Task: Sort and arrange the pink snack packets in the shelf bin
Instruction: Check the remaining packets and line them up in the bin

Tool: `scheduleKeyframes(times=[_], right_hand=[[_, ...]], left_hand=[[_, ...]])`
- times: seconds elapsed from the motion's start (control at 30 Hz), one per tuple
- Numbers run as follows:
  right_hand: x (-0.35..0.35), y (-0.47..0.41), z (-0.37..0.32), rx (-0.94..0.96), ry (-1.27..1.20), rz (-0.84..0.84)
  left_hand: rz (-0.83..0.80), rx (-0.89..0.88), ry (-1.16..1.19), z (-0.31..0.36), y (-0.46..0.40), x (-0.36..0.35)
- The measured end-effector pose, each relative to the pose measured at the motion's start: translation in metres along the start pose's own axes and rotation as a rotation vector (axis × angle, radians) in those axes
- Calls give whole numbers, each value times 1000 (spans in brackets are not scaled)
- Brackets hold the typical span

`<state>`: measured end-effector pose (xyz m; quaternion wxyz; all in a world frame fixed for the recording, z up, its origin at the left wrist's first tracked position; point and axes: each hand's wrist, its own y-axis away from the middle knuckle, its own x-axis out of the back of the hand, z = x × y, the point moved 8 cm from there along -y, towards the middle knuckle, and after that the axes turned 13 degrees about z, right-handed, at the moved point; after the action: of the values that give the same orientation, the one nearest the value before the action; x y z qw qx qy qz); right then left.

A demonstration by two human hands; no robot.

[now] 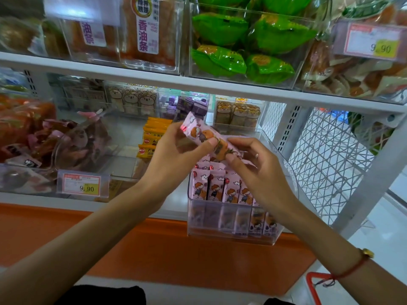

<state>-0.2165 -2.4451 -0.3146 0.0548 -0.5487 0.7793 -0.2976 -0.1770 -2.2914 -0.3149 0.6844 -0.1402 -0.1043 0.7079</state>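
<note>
A long pink snack packet point(199, 132) with cartoon figures is held slanted above the clear shelf bin point(233, 235). My left hand point(174, 153) grips its upper left part between thumb and fingers. My right hand point(248, 164) pinches its lower right end, and more pink packets seem to lie under that hand. Inside the bin, a row of pink packets point(222, 190) stands upright against the front wall, partly hidden by my right wrist.
Orange packets point(152, 139) stand in the bin to the left. A clear bin of dark pink wrapped snacks point(66, 142) with a 9.90 price tag point(82, 184) sits further left. Green packets point(242, 45) fill the shelf above. A white wire rack point(330, 164) stands to the right.
</note>
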Motion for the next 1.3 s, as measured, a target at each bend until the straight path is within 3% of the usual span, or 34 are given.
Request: scheduleKeyframes(times=[0.17,0.27,0.4,0.53,0.73,0.97,1.13,1.3], right_hand=[[-3,-6,13,15,94,-49],[3,-9,29,71,412,-57],[-1,1,51,106,688,-200],[-1,2,57,109,700,-211],[0,2,60,144,708,-215],[0,2,54,220,703,-177],[1,3,54,242,710,-182],[1,3,55,243,713,-195]], left_hand=[[-108,-121,-14,14,-15,-1],[-46,-280,-126,24,-32,0],[-73,-384,-396,15,-54,-20],[-212,-455,-697,-4,-71,-43],[-479,-435,-919,-12,-93,-65],[-515,-476,-1095,-45,-88,-93],[-657,-467,-1228,-55,-84,-96],[-633,-542,-1186,-38,-76,-94]])
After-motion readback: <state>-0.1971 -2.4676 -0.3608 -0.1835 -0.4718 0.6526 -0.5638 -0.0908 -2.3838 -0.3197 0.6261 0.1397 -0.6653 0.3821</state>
